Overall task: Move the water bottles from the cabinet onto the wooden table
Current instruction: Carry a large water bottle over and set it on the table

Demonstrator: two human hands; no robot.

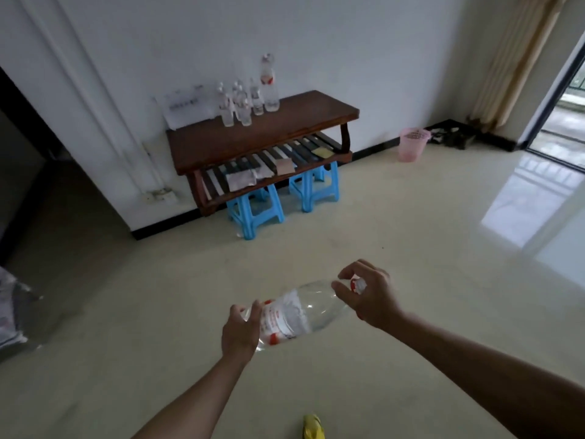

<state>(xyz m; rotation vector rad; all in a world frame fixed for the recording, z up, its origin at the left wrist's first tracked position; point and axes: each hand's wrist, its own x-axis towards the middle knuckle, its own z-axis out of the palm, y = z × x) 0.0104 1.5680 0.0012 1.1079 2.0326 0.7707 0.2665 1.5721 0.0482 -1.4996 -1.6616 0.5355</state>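
Note:
I carry a large clear water bottle (pixel 297 312) with a white and red label, lying almost sideways in front of me. My left hand (pixel 240 331) grips its base end, and my right hand (pixel 370 296) grips its neck around the red cap. Across the room a dark wooden table (pixel 300 125) stands against the white wall. On its back left part stand several small clear bottles (pixel 235 106) and one tall bottle (pixel 269 83). The cabinet is not in view.
Two blue plastic stools (pixel 256 213) stand under the table, whose slatted lower shelf holds papers. A pink waste basket (pixel 413 144) sits by the wall to the right. A glass door opens at the far right, a dark doorway at the left. A yellow object (pixel 311 426) lies near my feet.

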